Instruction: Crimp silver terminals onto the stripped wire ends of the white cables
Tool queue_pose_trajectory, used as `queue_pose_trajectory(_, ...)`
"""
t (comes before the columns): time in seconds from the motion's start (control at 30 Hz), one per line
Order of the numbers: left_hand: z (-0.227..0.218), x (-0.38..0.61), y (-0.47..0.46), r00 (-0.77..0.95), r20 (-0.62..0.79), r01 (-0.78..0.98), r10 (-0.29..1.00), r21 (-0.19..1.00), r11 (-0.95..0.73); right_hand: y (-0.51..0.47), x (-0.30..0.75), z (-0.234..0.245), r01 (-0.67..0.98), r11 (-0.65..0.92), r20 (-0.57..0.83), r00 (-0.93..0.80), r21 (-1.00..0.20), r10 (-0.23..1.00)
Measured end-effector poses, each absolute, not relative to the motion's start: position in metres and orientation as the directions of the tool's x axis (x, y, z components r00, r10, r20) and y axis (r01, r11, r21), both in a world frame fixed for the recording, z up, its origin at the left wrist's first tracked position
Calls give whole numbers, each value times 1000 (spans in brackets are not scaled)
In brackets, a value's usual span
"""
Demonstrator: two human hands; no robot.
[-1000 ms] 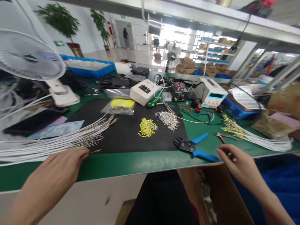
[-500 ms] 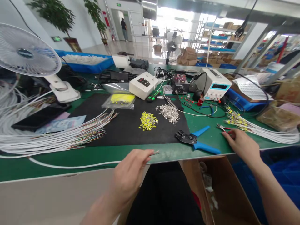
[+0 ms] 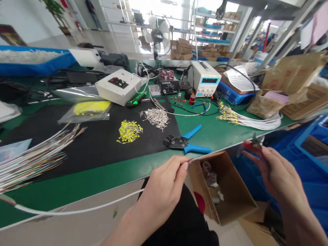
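My left hand [image 3: 164, 186] pinches the end of a white cable [image 3: 92, 210], and thin bare wire tips [image 3: 190, 159] stick out past the fingertips. The cable runs left under the wrist to the table's front edge. Off to the right, past the table edge, my right hand [image 3: 283, 174] grips small red-handled cutting pliers [image 3: 256, 145], slightly blurred, jaws pointing up. Blue-handled crimping pliers [image 3: 179, 141] lie on the green table above my left hand. Behind them are a pile of yellow crimp terminals [image 3: 129, 131] and a heap of silver pins [image 3: 156, 118].
A bundle of stripped white cables [image 3: 38, 157] lies at left; another with yellow ends [image 3: 246, 118] lies at right. Below the edge stands an open cardboard box [image 3: 230, 191], beside blue crates [image 3: 302, 150]. A white switch box [image 3: 119, 85] and a power supply [image 3: 205, 80] stand behind.
My right hand has picked the cutting pliers up off the table and moved them past its front edge. My left hand has brought the cable end to the right. The view has turned right.
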State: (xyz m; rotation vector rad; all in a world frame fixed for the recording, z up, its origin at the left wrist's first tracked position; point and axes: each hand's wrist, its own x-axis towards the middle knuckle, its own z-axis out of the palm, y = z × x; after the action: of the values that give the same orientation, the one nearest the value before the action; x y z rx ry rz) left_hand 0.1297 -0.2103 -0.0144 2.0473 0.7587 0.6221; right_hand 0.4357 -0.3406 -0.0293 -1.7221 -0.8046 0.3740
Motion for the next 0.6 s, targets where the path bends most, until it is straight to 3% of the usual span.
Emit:
queue_pose_trajectory(0.03,-12,138,-212,710,110,269,696,870,-412,-349,431,-31,121,-70,36,707,-990,707)
queue_pose_trajectory(0.1,-10,153,-215,739,52,248,672,906,-343,-365,421,-36,-194,-48,-162,627,-980,762)
queue_pose_trajectory(0.2,-14,176,-220,770,-5,230,639,935,-270,-385,407,-44,-334,-77,-255,532,-940,808)
queue_pose_trajectory(0.43,-38,219,-231,812,-174,242,557,969,-50,-404,390,-48,-120,-273,-298,384,-955,874)
queue_pose_trajectory(0.6,-53,239,-240,841,-184,243,509,969,-51,-404,395,-42,99,-338,-292,319,-936,902)
